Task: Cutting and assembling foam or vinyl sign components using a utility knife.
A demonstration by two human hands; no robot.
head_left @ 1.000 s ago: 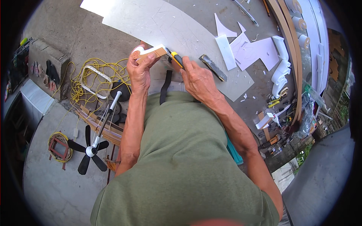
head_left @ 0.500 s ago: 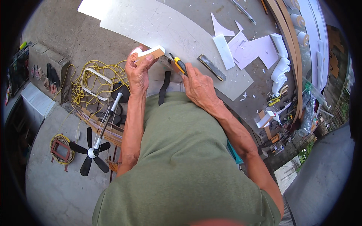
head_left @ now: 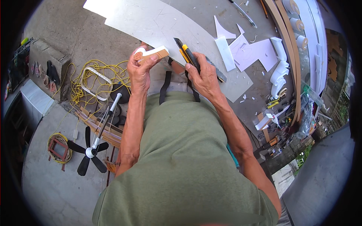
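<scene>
My left hand (head_left: 141, 71) is closed around a small white and tan angled piece (head_left: 158, 52), holding it up by the near edge of the work sheet. The piece has a white top and a brown side face. In my right hand (head_left: 203, 77) is a yellow and black utility knife (head_left: 186, 52), its dark blade pointing up and away. The knife is apart from the piece. Behind the right hand a dark, worn flat strip (head_left: 220, 74) lies on the grey sheet (head_left: 166, 24), partly hidden by the hand.
White offcuts (head_left: 252, 52) and a curvy white piece (head_left: 279, 71) lie on the right of the table. Scissors (head_left: 282, 93) and a pen (head_left: 244, 14) are there too. To the left are tangled yellow cord (head_left: 88, 84) and a black-bladed fan (head_left: 90, 151) above the floor.
My right hand has drawn the knife away from the white and tan piece, and the blade now points more upward. My left hand still holds the piece, shifted slightly right.
</scene>
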